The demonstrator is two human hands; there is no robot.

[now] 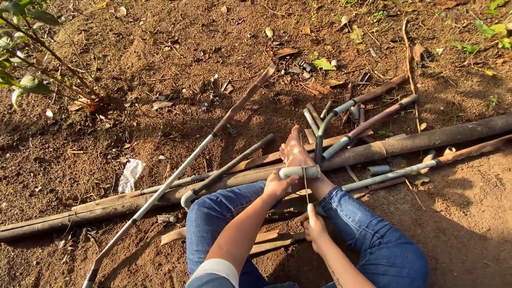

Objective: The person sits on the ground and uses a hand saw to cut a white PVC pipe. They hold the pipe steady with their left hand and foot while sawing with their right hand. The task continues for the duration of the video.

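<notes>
Bare reddish dirt strewn with old pipes and bamboo lies under me. Just ahead of my knees, a short grey pipe piece (300, 172) rests across my foot (293, 152), its long axis running left to right. My left hand (277, 186) clamps its near end; my right hand (314, 226), closer to me, is closed around a thin saw blade (305, 184) standing across the pipe.

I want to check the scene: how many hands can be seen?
2: left hand grips the short grey pipe on the foot; right hand lower, holding a thin blade.
</notes>
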